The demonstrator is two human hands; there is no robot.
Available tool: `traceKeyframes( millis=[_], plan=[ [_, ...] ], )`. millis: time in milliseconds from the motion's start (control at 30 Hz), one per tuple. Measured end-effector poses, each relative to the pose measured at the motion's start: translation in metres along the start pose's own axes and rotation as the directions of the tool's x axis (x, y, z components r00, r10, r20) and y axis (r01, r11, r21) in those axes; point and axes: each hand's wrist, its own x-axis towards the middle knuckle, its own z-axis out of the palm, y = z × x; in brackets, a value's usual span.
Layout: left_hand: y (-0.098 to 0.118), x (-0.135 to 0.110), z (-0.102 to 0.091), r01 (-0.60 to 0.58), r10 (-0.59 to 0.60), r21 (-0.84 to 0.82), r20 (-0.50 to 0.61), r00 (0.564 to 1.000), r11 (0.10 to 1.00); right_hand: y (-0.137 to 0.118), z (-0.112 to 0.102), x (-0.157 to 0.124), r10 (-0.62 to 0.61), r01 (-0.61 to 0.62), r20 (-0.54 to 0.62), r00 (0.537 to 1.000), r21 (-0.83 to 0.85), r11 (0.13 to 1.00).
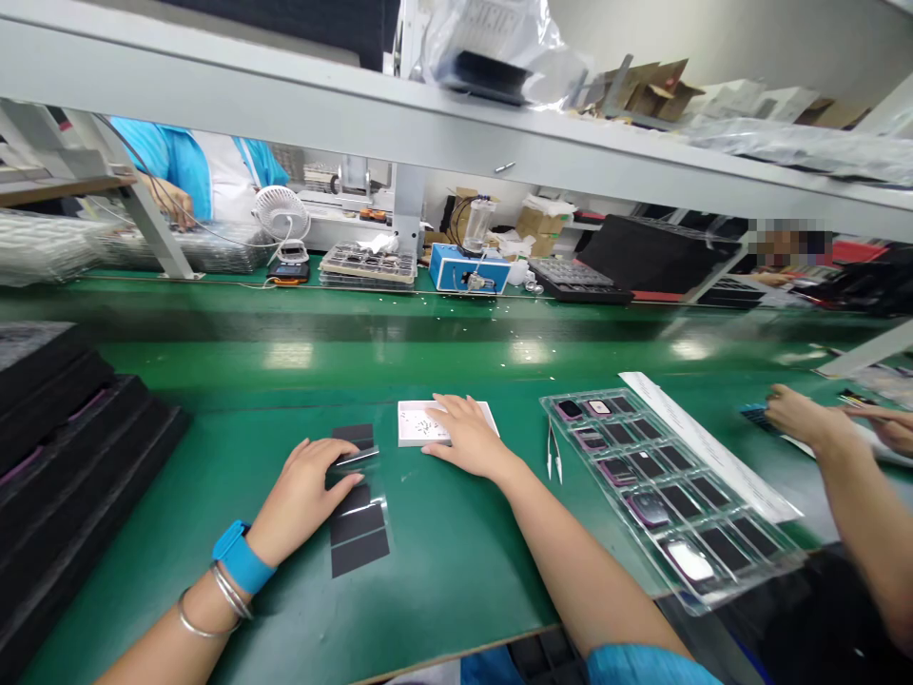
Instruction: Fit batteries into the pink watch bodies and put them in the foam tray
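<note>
My left hand (303, 495), with a blue watch band and silver bangles at the wrist, has thumb and fingers bent around a clear strip with black rectangular pieces (359, 526). The strip curls up between them, its lower part flat on the green table. My right hand (467, 438) spans a shallow white box (410, 433), thumb at the near edge and fingers across to the far rim. Tiny dark pieces (428, 425) lie scattered inside the box; part of it is hidden under the hand. A pair of tweezers (553, 449) lies to the right of this hand.
A clear compartment tray (613, 495) with watch-like cases and black pieces lies at right, beside a long paper sheet (713, 447). A co-worker's hands (806, 419) are farther right. Black foam slabs (92, 476) are stacked at left. A shelf beam (456, 124) crosses above.
</note>
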Motion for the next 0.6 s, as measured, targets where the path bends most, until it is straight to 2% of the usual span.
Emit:
traceKeyframes(
  millis=[200,433,600],
  plan=[
    [-0.002,0.0,0.002,0.01,-0.01,0.017,0.033,0.999,1.0,0.0,0.002,0.001,-0.015,0.015,-0.012,1.0,0.006,1.0],
    [-0.017,0.0,0.01,-0.082,0.081,0.022,0.02,0.996,0.996,0.001,0.002,0.0,-0.033,0.034,-0.032,0.999,0.017,0.999],
    [-0.032,0.005,0.016,-0.139,0.138,0.031,0.019,0.99,0.99,0.004,-0.001,-0.001,-0.04,0.045,-0.042,0.998,0.113,0.993]
  ],
)
